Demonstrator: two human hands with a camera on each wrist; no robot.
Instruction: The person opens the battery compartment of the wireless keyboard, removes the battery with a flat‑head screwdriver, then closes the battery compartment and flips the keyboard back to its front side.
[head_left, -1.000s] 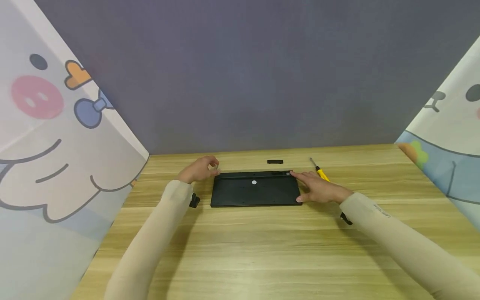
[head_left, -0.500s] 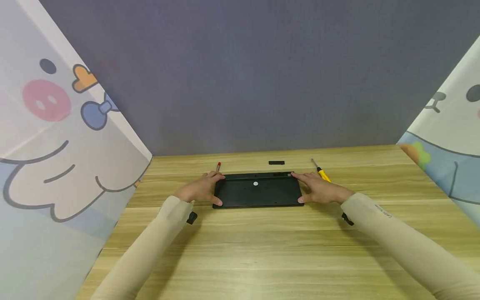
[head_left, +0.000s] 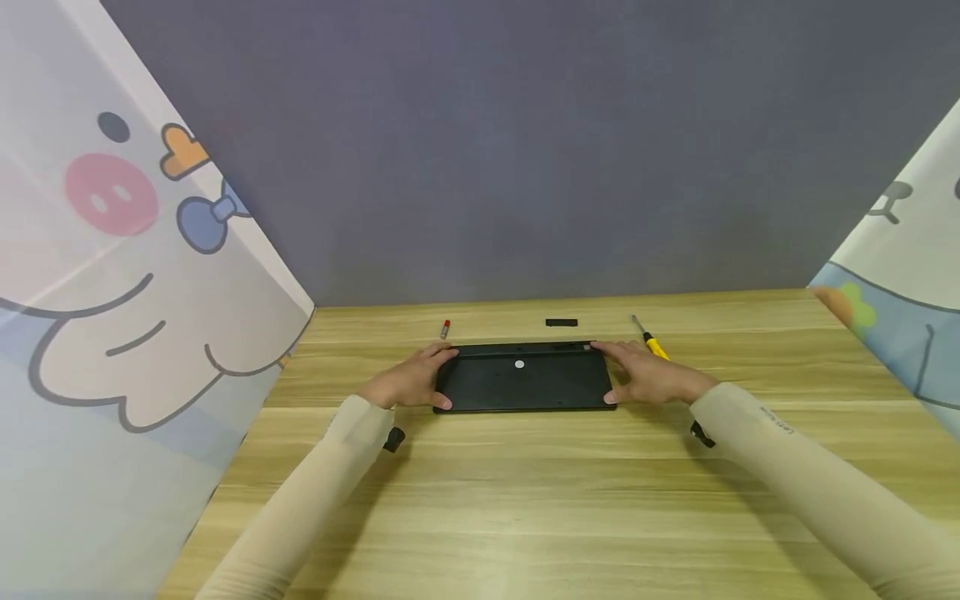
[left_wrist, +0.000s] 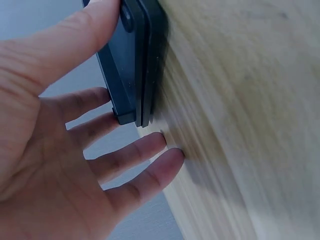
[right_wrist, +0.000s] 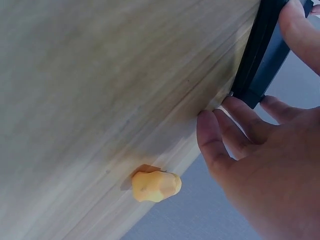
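A black keyboard lies underside up on the table, a white round sticker near its middle and a small slot at its top right. At its left end my left hand holds it, thumb on the near edge and fingers at the far edge. My right hand grips the right end the same way. The left wrist view has the thumb over the keyboard's corner, two fingertips at its end and other fingers spread lower. In the right wrist view, fingertips touch the keyboard's end.
Behind the keyboard lie a red-and-silver battery and a small black cover strip. A yellow-handled screwdriver sits close behind my right hand. A grey wall rises at the table's back edge.
My left hand has put the battery down behind the keyboard and moved to take hold of its left end. The right hand stays at the right end.
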